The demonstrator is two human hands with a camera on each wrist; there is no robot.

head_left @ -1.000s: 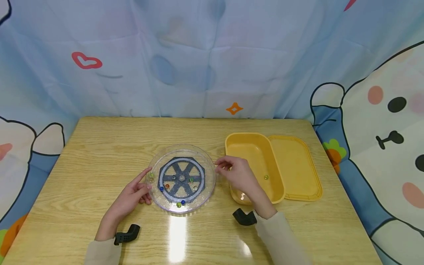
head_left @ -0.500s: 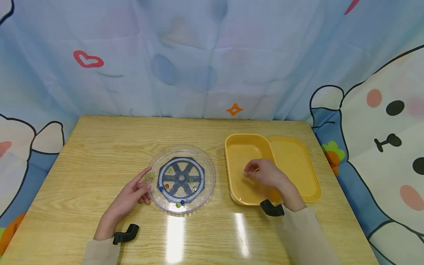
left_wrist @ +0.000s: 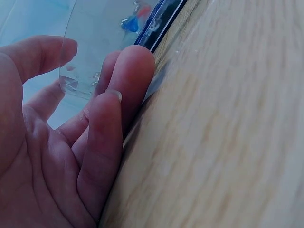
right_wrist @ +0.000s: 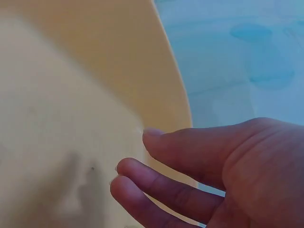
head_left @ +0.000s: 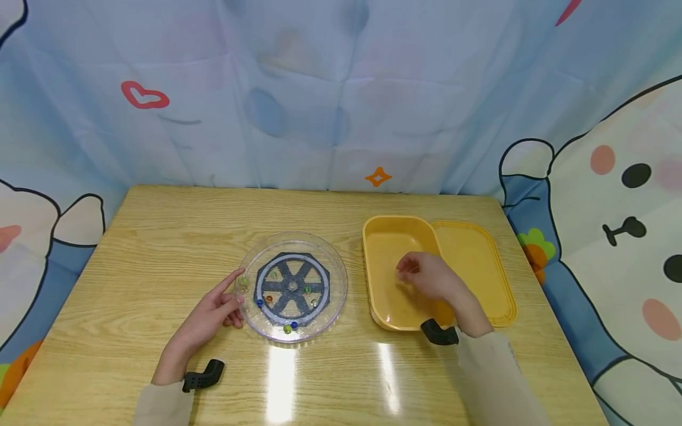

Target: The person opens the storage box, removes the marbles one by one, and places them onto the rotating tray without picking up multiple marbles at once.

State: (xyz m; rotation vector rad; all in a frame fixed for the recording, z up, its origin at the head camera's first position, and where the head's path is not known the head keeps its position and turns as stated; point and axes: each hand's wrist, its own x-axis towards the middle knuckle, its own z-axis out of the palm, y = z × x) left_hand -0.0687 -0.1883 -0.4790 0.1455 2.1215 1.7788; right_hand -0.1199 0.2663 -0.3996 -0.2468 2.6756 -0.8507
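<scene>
A clear round dish [head_left: 330, 253] with several glass marbles [head_left: 294, 325] in it stands at the table's middle. A dark spoked wheel shape [head_left: 292, 286] shows at its centre. My left hand [head_left: 213, 310] touches the dish's left rim with index finger and thumb; the other fingers are bent below, near the tabletop. Inside the yellow box [head_left: 375, 307] reaches my right hand [head_left: 431, 277], palm down. Its thumb [right_wrist: 166, 142] and fingers [right_wrist: 156, 185] are slightly bent and apart in the right wrist view, nothing between them. The hand hides part of the box floor.
The box's yellow lid [head_left: 476, 269] lies flat beside it on the right, partly behind the box wall. A wooden table [head_left: 186, 228] carries everything. Behind its far edge hangs a printed blue curtain [head_left: 298, 94].
My right hand has moved right, from the dish's rim into the yellow box. A marble seen earlier on the box floor is out of sight. The left hand stays put.
</scene>
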